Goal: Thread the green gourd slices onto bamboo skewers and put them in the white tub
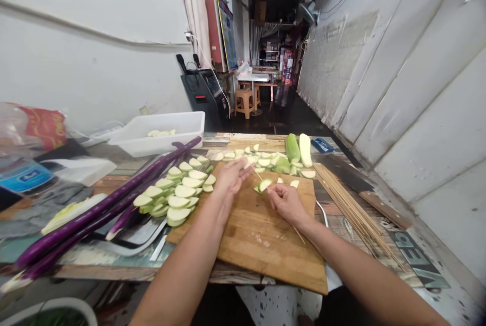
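My right hand (286, 203) is closed in a pinch on a thin bamboo skewer (299, 235) over the wooden cutting board (258, 235). Green-rimmed half-moon zucchini slices (265, 185) are threaded on the skewer just ahead of my fingertips. The skewer's far end points toward my left hand (233, 174). That hand reaches over the board's far left part, its fingers stretched out beside a spread of loose zucchini slices (266, 159); I see nothing held in it. Left of the board, skewered slices (184, 191) lie stacked on a metal tray (131, 242).
Long purple eggplants (110, 199) lie across the tray. Behind them stands a white plastic bin (167, 138). Two zucchini pieces (292, 148) rest beyond the board. At right are a bundle of skewers (349, 207) and a cleaver (379, 204), with a blue box (322, 145) farther back.
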`<state>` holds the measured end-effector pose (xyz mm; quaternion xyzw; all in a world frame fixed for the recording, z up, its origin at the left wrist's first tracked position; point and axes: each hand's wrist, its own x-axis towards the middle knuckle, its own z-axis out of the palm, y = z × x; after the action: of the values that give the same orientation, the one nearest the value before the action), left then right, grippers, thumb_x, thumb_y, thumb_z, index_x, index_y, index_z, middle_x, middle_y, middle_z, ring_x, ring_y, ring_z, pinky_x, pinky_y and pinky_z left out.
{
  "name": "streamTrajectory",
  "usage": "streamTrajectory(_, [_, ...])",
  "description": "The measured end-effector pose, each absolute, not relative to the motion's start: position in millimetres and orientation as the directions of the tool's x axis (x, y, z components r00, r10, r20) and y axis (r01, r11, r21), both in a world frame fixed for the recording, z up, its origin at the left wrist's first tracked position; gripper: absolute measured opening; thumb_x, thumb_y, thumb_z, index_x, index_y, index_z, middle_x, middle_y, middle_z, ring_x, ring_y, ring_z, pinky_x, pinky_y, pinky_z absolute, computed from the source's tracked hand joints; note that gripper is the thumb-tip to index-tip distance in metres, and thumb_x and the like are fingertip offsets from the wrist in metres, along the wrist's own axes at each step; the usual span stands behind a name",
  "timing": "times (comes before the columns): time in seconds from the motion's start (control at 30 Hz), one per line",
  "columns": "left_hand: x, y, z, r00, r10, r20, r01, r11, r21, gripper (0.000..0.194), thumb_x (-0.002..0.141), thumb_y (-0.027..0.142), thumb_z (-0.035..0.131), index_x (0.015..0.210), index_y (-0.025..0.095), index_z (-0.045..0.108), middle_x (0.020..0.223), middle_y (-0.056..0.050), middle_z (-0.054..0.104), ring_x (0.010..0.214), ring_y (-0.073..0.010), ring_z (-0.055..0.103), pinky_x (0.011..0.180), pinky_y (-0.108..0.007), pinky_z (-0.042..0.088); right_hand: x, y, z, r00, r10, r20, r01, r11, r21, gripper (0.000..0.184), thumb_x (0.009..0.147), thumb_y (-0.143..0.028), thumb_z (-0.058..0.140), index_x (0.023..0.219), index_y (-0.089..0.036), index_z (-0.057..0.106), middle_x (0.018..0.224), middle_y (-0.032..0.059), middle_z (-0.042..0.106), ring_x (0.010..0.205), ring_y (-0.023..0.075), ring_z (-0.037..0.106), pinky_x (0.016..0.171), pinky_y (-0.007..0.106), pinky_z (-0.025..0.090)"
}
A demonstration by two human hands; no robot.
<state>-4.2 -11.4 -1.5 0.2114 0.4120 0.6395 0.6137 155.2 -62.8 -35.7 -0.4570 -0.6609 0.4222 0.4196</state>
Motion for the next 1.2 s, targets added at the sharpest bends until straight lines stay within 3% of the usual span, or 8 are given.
streamTrajectory(0.17, [-3,-10,-3,-0.153,0.959,-0.240,-0.619,0.096,0.779,0.005,0.076,0.003,0.054,0.076,0.007,0.056,0.078,-0.010,0.065,0.073,-0.0189,0.065,0.073,-0.033,0.053,156,-63,-35,-0.196,0.932,0.305,0.378,0.358,-0.854,0.024,0.078,-0.031,0.046,0.060,-0.017,0.054,0.046,-0.0025,0.046,0.044,0.0100,0.041,0.045,0.020,0.031])
streamTrajectory(0.27, [-2,-11,-3,-0.152,0.959,-0.240,-0.619,0.097,0.779,0.004,0.076,0.003,0.053,0.076,0.007,0.055,0.077,-0.009,0.065,0.073,-0.0187,0.065,0.072,-0.032,0.053,156,-62,-34,-0.210,0.926,0.314,0.369,0.373,-0.852,0.026,0.079,-0.030,0.045,0.058,-0.017,0.052,0.046,-0.0024,0.045,0.045,0.0099,0.040,0.045,0.020,0.031])
streamTrajectory(0.37, [-2,-11,-3,-0.153,0.957,-0.248,-0.619,0.103,0.779,0.005,0.076,0.004,0.053,0.075,0.008,0.055,0.076,-0.008,0.064,0.073,-0.0179,0.065,0.073,-0.031,0.053,155,-62,-31,-0.235,0.941,0.244,0.272,0.305,-0.913,0.026,0.078,-0.032,0.045,0.058,-0.017,0.051,0.042,-0.0038,0.043,0.041,0.0088,0.037,0.043,0.020,0.029])
streamTrajectory(0.5, [-2,-11,-4,-0.148,0.958,-0.247,-0.621,0.104,0.777,0.005,0.076,0.004,0.053,0.076,0.008,0.055,0.078,-0.009,0.064,0.073,-0.0177,0.065,0.074,-0.032,0.053,153,-61,-27,-0.270,0.962,0.048,0.114,0.082,-0.990,0.021,0.074,-0.034,0.046,0.068,-0.016,0.055,0.038,-0.0075,0.040,0.032,0.0064,0.028,0.034,0.019,0.021])
streamTrajectory(0.63, [-2,-10,-5,-0.145,0.956,-0.255,-0.621,0.113,0.776,0.004,0.076,0.004,0.054,0.076,0.008,0.055,0.079,-0.010,0.064,0.075,-0.0181,0.065,0.073,-0.031,0.053,153,-61,-26,-0.266,0.962,-0.058,0.075,-0.040,-0.996,0.020,0.072,-0.035,0.048,0.072,-0.016,0.055,0.038,-0.0088,0.040,0.027,0.0052,0.024,0.030,0.018,0.016])
streamTrajectory(0.77, [-2,-10,-6,-0.144,0.955,-0.259,-0.627,0.114,0.771,0.005,0.075,0.004,0.055,0.076,0.008,0.055,0.079,-0.010,0.064,0.074,-0.0190,0.065,0.071,-0.032,0.054,154,-60,-31,-0.186,0.977,0.106,0.227,0.148,-0.963,0.023,0.074,-0.033,0.050,0.059,-0.016,0.053,0.043,-0.0043,0.048,0.034,0.0064,0.036,0.036,0.019,0.026])
streamTrajectory(0.93, [1,-12,-6,-0.125,0.963,-0.240,-0.626,0.112,0.772,0.004,0.075,0.004,0.055,0.074,0.008,0.055,0.075,-0.009,0.064,0.072,-0.0195,0.065,0.071,-0.031,0.053,156,-59,-37,-0.151,0.918,0.366,0.413,0.395,-0.821,0.025,0.076,-0.028,0.049,0.055,-0.016,0.053,0.051,-0.0017,0.050,0.049,0.0094,0.043,0.048,0.020,0.032])
streamTrajectory(1.2, [9,-16,-6,-0.095,0.961,-0.260,-0.624,0.146,0.767,0.004,0.073,0.005,0.058,0.074,0.008,0.055,0.077,-0.009,0.065,0.072,-0.0179,0.065,0.073,-0.031,0.052,154,-55,-28,-0.201,0.948,0.246,0.317,0.301,-0.900,0.033,0.079,-0.030,0.046,0.049,-0.018,0.044,0.042,-0.0043,0.042,0.041,0.0087,0.038,0.045,0.021,0.030])
